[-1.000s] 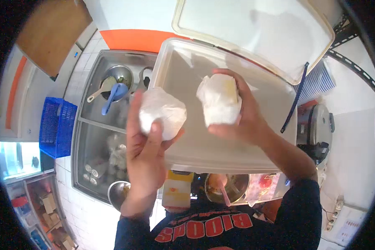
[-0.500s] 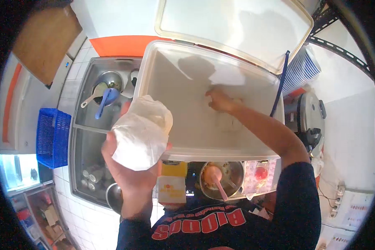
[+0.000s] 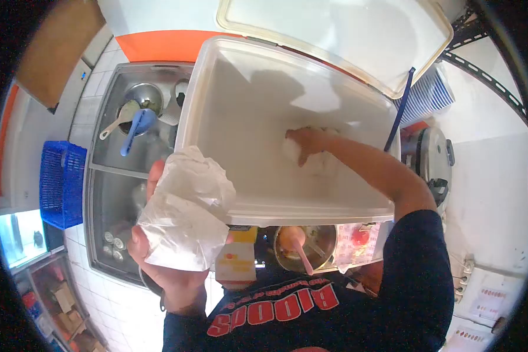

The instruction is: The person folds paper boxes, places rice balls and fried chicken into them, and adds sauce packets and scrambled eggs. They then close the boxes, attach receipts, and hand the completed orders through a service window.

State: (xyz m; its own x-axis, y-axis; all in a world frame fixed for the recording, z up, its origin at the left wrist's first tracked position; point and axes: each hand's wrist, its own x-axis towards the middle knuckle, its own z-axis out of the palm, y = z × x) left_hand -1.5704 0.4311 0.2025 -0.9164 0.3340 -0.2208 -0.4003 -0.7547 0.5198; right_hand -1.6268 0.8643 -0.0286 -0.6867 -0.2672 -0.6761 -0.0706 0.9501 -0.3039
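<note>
Cradling a white plastic-wrapped bundle (image 3: 185,214) from beneath, the left hand (image 3: 170,276) holds it outside the open cooler box (image 3: 205,100); it looks soft, light, crinkly. Inside, the right hand (image 3: 305,144) closes on another wrapped packet (image 3: 291,151).

The large bin (image 3: 240,193) and its raised lid (image 3: 334,35) appear to be translucent white plastic, smooth with a dull sheen. The bag (image 3: 185,214) gripped in the left hand (image 3: 164,276) is thin crinkled white plastic, faintly glossy on its creases. At left, the sink (image 3: 108,158) and bowl (image 3: 144,97) are brushed metal, the crate (image 3: 61,185) is blue latticed plastic, and the far-left board (image 3: 56,47) looks like matt wood.
</note>
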